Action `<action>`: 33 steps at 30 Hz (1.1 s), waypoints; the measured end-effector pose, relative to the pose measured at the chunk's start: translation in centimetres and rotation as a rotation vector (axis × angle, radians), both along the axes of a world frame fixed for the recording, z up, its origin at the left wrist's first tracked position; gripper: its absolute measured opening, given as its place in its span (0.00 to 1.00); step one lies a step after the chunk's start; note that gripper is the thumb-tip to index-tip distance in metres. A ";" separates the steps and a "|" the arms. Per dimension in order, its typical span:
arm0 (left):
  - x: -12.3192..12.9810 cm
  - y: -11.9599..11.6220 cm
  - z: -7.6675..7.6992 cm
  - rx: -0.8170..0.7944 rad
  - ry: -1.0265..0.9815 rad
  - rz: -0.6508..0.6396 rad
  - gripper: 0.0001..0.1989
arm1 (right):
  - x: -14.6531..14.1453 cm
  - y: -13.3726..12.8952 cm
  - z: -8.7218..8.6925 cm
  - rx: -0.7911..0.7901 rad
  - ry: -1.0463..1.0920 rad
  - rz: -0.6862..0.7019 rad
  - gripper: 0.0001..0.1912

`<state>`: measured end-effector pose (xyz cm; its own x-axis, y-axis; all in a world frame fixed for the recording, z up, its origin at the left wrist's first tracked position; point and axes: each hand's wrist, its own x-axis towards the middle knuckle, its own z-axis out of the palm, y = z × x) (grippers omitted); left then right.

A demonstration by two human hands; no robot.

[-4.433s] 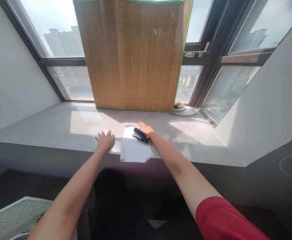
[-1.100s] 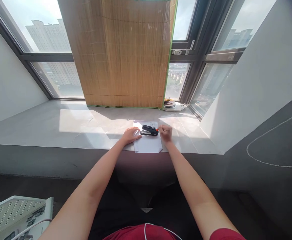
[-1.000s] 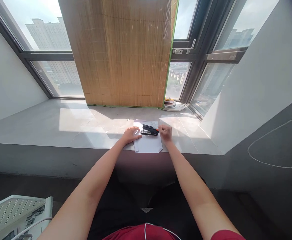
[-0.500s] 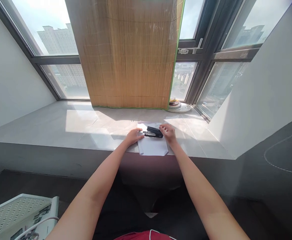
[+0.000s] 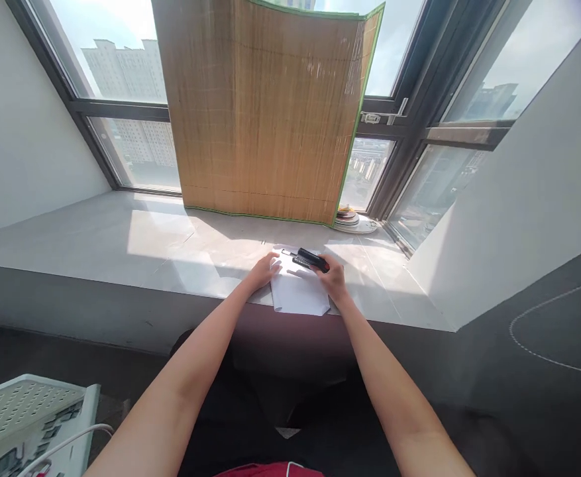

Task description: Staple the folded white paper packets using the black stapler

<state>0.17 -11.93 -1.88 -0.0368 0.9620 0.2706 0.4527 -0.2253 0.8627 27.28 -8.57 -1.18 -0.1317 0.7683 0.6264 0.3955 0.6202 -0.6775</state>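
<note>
A black stapler (image 5: 312,260) is tilted above white paper (image 5: 300,295) on the windowsill. My right hand (image 5: 333,278) is closed around its right end, with the fingers wrapped about it. The stapler's long parts stand apart and point left, and a thin light-coloured piece shows near its left tip. At the paper's left edge is my left hand (image 5: 263,271), its thumb and fingers apart beside the sheet. Nothing can be made out between those fingers. The paper lies near the sill's front edge, one lower corner cut or folded.
A bamboo mat (image 5: 270,126) with green edging stands against the window behind the sill (image 5: 171,245). Several stacked round pieces (image 5: 348,218) sit at its lower right. A white perforated cart (image 5: 32,404) with a cable is on the floor at lower left.
The stapler has come away from my left fingers and tilted, its left end up and back. My right hand has wrapped lower around it. The head view has shifted slightly.
</note>
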 end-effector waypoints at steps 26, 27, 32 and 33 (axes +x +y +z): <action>3.4 -2.5 4.1 0.002 -1.792 0.121 0.22 | -4.7 -6.0 2.9 0.048 0.129 -0.222 0.13; 3.2 -2.8 4.0 0.035 -1.771 0.117 0.22 | -4.8 -5.6 2.4 -0.095 0.231 -0.225 0.17; 2.5 -3.5 4.7 0.094 -1.581 0.117 0.24 | -4.7 -3.5 0.4 -0.413 0.331 -0.170 0.25; 2.5 -3.5 4.9 0.091 -1.549 0.118 0.24 | -4.6 -3.3 0.1 -0.421 0.297 -0.161 0.24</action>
<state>2.64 -15.47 3.07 -0.3971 0.9166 -0.0465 -0.8168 -0.3299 0.4733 22.71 -11.90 -1.08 0.1443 0.9568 0.2522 0.2162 0.2182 -0.9516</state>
